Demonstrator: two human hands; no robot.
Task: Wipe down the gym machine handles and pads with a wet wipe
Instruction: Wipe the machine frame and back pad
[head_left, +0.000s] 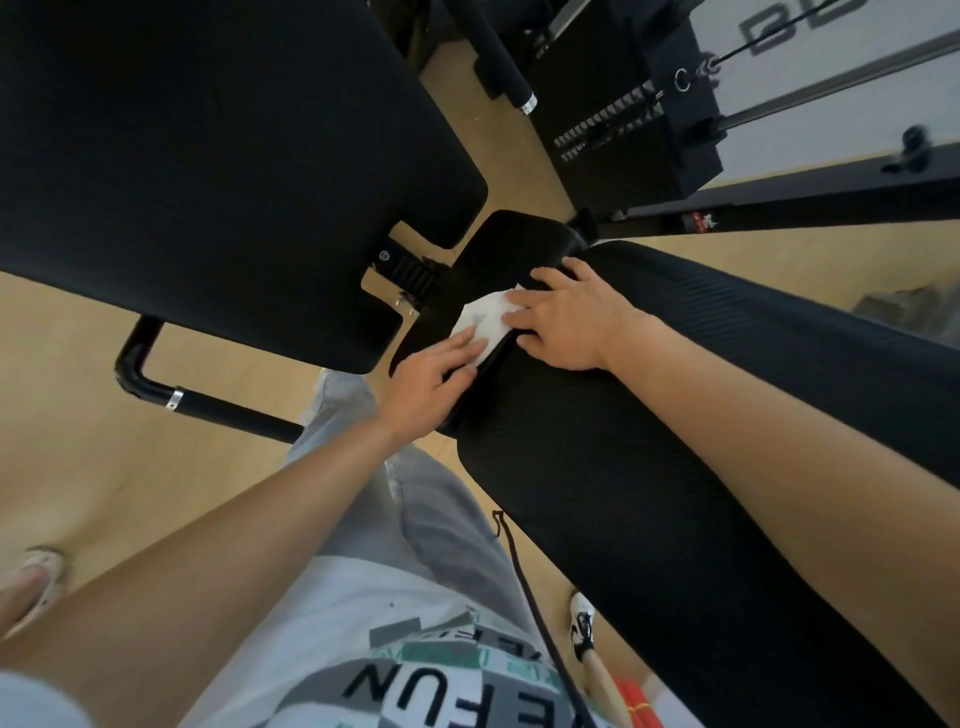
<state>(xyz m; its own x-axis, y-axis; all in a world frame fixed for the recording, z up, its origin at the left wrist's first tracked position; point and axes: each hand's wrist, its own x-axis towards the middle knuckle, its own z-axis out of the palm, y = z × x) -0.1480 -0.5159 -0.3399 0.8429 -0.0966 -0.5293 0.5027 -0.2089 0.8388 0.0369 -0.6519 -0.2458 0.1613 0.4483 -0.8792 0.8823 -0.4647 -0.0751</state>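
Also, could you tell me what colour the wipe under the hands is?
The wipe is white, against the black pad; the head view shows it best.

pale wooden floor (104, 467) under everything. upper right: black weight stack (608, 124), a taut cable (753, 44) running up from a ring beside it, and a white panel (841, 119) with dark letters behind. lower centre: grey shorts (415, 499) and printed shirt (415, 675), with a black cord (524, 587) along their right edge. white-and-black shoe (583, 621) lower right; blurred second shoe (39, 577) far left; red sticks (634, 701) at the bottom edge.
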